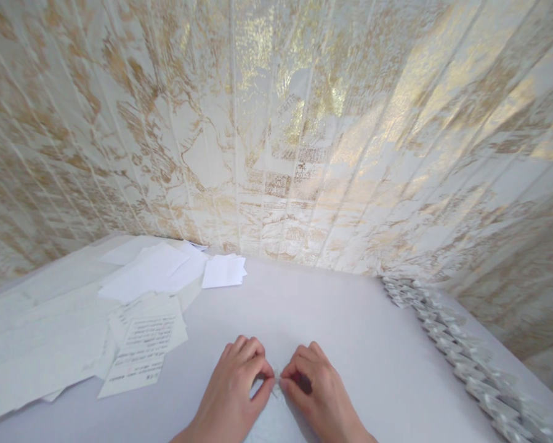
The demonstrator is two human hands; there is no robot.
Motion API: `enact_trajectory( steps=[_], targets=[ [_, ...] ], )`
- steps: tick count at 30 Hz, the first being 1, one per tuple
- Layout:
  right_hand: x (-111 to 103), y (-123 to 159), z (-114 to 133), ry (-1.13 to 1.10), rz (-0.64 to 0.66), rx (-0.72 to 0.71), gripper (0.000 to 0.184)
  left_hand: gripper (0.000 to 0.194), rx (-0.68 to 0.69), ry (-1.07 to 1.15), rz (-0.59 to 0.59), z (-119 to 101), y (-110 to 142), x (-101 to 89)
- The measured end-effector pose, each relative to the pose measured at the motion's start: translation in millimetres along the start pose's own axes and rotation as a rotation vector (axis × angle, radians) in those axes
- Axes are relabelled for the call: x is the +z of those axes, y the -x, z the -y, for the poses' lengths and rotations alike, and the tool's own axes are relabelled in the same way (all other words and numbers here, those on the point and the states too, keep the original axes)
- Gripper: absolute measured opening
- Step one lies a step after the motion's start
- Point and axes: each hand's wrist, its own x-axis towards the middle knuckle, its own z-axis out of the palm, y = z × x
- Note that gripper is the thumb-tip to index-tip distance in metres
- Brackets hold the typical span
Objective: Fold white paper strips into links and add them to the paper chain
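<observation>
My left hand [237, 387] and my right hand [320, 387] meet low in the middle of the head view, over the white tabletop. Each has its thumb and forefinger pinched together, with the other fingers curled. Between the two pinches shows the gathered top of a thin, pale, crinkled sheet [271, 418], possibly clear plastic or thin paper. The sheet widens downward between my wrists and runs out at the bottom edge. Its exact kind cannot be made out, and the fingertips hide part of it.
Overlapping papers [40, 344] cover the left of the table [332, 307], with a printed sheet [140, 347] on their near side. A small stack of white slips [224, 271] lies at the back. Folded silvery-white pieces [456, 357] line the right edge. A gold-patterned curtain [276, 154] hangs behind.
</observation>
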Motion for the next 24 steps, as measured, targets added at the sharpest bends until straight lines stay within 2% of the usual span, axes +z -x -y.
enact_trajectory(
  steps=[9, 16, 20, 24],
  targets=[
    [5.6, -1.4, 3.1, -0.007, -0.034, 0.068, 0.018, 0.012, -0.101, 0.038, -0.019, 0.4, -1.1, 2.7],
    [6.4, -4.0, 1.7, -0.04, -0.055, 0.089, 0.026, 0.024, -0.173, 0.066, 0.03, -6.0, -6.9, -1.0],
    [8.3, -2.9, -2.1, -0.038, -0.06, 0.064, 0.029, 0.027, -0.133, 0.076, 0.053, -6.0, -6.7, -1.2],
    [9.7, 0.0, -7.9, -0.04, -0.073, 0.012, 0.028, 0.02, -0.037, 0.121, 0.05, 0.3, -2.9, -1.1]
  ],
)
